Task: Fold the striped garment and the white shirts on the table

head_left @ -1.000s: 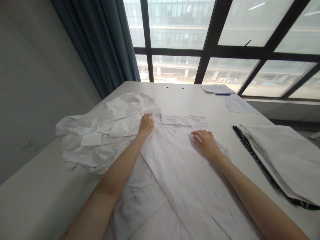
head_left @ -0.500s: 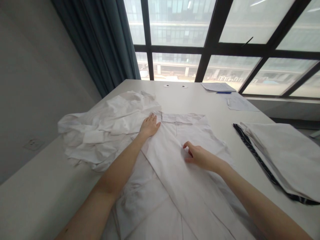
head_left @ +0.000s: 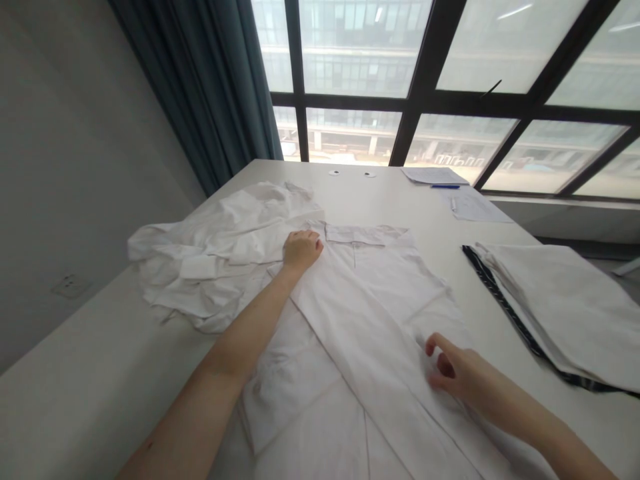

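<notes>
A white garment (head_left: 350, 293) lies spread over the table, with a stitched band along its far edge and a long panel running diagonally across it. My left hand (head_left: 303, 250) rests at its upper left corner, fingers curled down onto the cloth beside the band; the fingertips are hidden. Over the garment's right side is my right hand (head_left: 453, 370), its thumb and fingers bent but apart, slightly blurred, with nothing visible between them. Left of my left hand, a crumpled white cloth heap (head_left: 225, 247) meets the garment.
Folded white fabric (head_left: 565, 300) with a black strip (head_left: 505, 307) along its edge lies at the right. Paper sheets (head_left: 435, 175) and a blue pen (head_left: 445, 187) are at the far right of the white table (head_left: 365, 200). A wall stands left and windows ahead.
My right hand has moved right and nearer to me across the garment. My left hand, flat with fingers extended before, now has its fingers curled at about the same place.
</notes>
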### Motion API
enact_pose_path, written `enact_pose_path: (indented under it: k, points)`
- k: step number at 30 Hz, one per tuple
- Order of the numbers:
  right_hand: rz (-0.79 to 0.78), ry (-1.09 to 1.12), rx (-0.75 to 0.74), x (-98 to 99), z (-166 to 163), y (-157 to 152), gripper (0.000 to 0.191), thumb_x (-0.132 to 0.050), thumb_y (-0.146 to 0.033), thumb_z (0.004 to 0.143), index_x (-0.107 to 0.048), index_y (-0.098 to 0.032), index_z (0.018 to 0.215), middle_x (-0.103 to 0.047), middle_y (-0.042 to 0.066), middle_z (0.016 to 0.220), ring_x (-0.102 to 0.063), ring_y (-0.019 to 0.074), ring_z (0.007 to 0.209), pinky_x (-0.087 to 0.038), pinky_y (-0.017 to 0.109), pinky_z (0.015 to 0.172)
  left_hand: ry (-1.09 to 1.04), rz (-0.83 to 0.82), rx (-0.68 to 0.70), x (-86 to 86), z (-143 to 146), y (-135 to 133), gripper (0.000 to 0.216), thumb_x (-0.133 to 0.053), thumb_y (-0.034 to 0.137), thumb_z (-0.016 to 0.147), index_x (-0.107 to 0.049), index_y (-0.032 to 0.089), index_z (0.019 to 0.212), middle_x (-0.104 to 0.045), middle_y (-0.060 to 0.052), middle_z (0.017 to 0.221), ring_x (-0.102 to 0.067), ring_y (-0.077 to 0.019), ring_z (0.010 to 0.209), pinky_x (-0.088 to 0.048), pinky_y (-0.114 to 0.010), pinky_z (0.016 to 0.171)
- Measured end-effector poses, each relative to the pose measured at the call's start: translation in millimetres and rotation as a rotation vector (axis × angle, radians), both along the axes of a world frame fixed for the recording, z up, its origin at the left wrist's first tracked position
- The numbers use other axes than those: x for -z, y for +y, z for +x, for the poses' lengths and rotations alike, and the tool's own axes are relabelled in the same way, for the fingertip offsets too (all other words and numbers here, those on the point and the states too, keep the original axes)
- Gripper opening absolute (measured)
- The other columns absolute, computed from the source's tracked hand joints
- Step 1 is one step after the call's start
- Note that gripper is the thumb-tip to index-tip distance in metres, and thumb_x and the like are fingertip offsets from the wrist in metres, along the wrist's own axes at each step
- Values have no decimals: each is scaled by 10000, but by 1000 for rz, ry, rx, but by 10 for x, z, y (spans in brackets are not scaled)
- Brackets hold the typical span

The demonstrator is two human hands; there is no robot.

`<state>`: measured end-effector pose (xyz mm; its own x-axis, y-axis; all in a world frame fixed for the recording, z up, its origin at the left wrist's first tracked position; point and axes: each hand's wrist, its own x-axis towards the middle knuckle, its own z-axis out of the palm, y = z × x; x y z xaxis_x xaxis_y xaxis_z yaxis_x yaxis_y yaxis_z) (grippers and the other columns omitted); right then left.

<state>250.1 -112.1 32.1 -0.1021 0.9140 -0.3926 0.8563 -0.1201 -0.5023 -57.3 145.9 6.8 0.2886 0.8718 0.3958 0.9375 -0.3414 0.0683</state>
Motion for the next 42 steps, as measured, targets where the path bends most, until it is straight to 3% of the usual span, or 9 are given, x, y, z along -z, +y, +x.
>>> enact_pose_path:
  k: [5, 8, 12, 18, 22, 27, 33, 37, 42]
  points:
    - [73, -34, 113, 172, 199, -377, 129, -543, -304, 778, -520, -283, 904, -654, -31, 654, -612, 182, 580, -421, 277, 573, 71, -36, 133, -88, 139, -383, 294, -442, 185, 908, -692, 138, 1054, -692, -152, 1072, -587, -288, 1092, -403, -448, 954]
    - [108, -109, 122, 220, 228, -468, 103, -527, -325, 781, -527, -290, 877, -646, -20, 631, -623, 197, 572, -438, 290, 566, 101, -89, 280, -53, 179, -860, 324, -483, 229, 913, -633, 186, 1198, -660, -87, 1230, -565, -219, 1174, -391, -375, 1021]
    - [220, -214, 104, 174, 164, -452, 166, -513, -330, 802, -575, -288, 951, -691, 17, 713, -640, 212, 551, -467, 314, 531, 107, -224, 503, 24, 58, -1505, 465, -435, 409, 968, -479, 226, 1393, -463, -88, 1487, -401, -245, 1384, -292, -451, 1131]
    - [613, -134, -289, -2, -266, -167, 326, -488, -251, 899, -605, -253, 1204, -670, 109, 1213, -640, 268, 1105, -532, 440, 912, 124, -247, 513, 37, -166, -1919, 544, -357, 488, 996, -375, 248, 1484, -310, -103, 1571, -262, -272, 1463, -253, -515, 1153]
    - [681, -117, -513, 122, -500, -50, 496, -491, -289, 954, -441, -272, 1447, -473, 80, 1489, -384, 254, 1399, -414, 476, 1086, 141, -229, 459, 66, -288, -1927, 569, -367, 501, 991, -333, 266, 1508, -285, -110, 1579, -240, -270, 1471, -245, -509, 1157]
    - [613, -155, -548, 328, -412, -123, 551, -440, -338, 990, -308, -298, 1523, -365, 54, 1551, -283, 240, 1448, -347, 489, 1135, 176, -231, 304, 149, -575, -1782, 600, -363, 514, 982, -324, 239, 1514, -278, -111, 1580, -260, -274, 1464, -279, -500, 1140]
    - [613, -145, -482, 218, -353, -132, 437, -471, -322, 973, -508, -270, 1405, -527, 80, 1441, -424, 256, 1374, -395, 511, 1099, 111, -194, 127, 109, -797, -1476, 449, -353, 343, 981, -516, 248, 1389, -495, -85, 1462, -394, -270, 1396, -264, -527, 1152]
    - [695, -55, -486, 90, -590, 15, 344, -468, -212, 957, -613, -234, 1269, -621, 92, 1336, -495, 241, 1319, -431, 482, 1076, 69, -204, 194, 27, -609, -1255, 429, -382, 252, 948, -561, 196, 1334, -549, -99, 1410, -417, -237, 1379, -301, -467, 1156]
    - [678, 4, -663, 84, -968, 150, 378, -446, -224, 975, -560, -204, 1334, -515, 80, 1455, -408, 237, 1383, -377, 456, 1124, 57, -251, 374, 61, -242, -1056, 443, -378, 222, 962, -492, 176, 1387, -468, -79, 1486, -372, -208, 1410, -309, -412, 1157]
